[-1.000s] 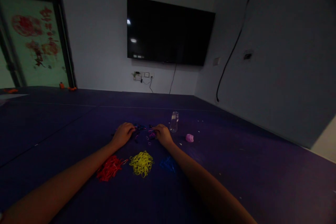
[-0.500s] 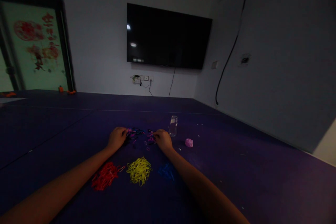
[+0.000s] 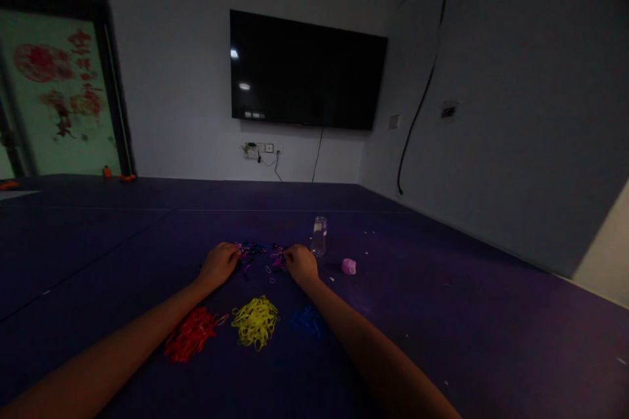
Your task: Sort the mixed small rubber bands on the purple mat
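Observation:
My left hand (image 3: pixel 220 263) rests at the left edge of a mixed pile of pink, dark and blue rubber bands (image 3: pixel 252 249). Its fingers are closed, with pink bands at the tips. Opposite it, my right hand (image 3: pixel 301 264) pinches at a smaller cluster of pink and black rubber bands (image 3: pixel 278 258); its fingertips are partly hidden. Nearer to me lie a red rubber band pile (image 3: pixel 192 334), a yellow rubber band pile (image 3: pixel 255 321) and a dim blue rubber band pile (image 3: pixel 308 321), the last beside my right forearm.
A clear bottle (image 3: pixel 319 236) stands upright just beyond my right hand. To its right sits a crumpled pink lump (image 3: pixel 348 266). White scraps dot the purple surface (image 3: pixel 417 294). On the back wall hangs a dark television (image 3: pixel 307 72).
The view has shifted slightly, moving most things a little left in the picture. Both hands stay at the mixed bands, the right one slightly closer in to its cluster.

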### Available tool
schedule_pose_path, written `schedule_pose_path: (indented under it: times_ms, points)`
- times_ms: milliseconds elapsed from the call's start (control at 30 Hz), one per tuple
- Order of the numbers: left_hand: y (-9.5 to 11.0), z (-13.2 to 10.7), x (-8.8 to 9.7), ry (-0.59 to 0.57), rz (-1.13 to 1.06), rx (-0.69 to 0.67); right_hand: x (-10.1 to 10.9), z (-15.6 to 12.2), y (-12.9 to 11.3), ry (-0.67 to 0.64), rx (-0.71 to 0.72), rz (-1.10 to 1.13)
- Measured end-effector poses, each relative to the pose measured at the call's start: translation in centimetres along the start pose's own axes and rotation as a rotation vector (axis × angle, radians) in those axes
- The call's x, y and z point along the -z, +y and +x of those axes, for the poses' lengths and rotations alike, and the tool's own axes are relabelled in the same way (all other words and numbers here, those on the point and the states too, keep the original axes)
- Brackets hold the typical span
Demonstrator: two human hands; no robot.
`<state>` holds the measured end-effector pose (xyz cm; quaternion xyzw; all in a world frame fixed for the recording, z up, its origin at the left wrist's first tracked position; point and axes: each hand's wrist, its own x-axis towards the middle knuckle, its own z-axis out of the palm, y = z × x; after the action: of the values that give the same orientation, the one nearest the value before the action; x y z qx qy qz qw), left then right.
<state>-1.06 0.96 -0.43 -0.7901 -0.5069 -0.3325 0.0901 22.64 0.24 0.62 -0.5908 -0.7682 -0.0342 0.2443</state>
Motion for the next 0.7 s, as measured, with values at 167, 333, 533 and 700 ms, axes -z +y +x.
schedule_pose_path:
  times_ms: [167, 333, 533, 700]
  points:
    - [0.28, -0.03, 0.21, -0.017, 0.015, -0.006, -0.14, 0.11, 0.0, -0.009, 0.043, -0.014]
    - [0.04, -0.08, 0.06, -0.057, -0.001, -0.036, -0.2, 0.27, -0.06, -0.037, 0.087, -0.025]
    - [-0.22, -0.02, -0.12, -0.079, 0.002, -0.028, -0.02, 0.16, -0.24, -0.064, 0.114, -0.081]
    - [-0.27, 0.06, -0.28, -0.088, -0.016, -0.013, 0.2, 0.01, -0.29, -0.061, 0.093, -0.092]
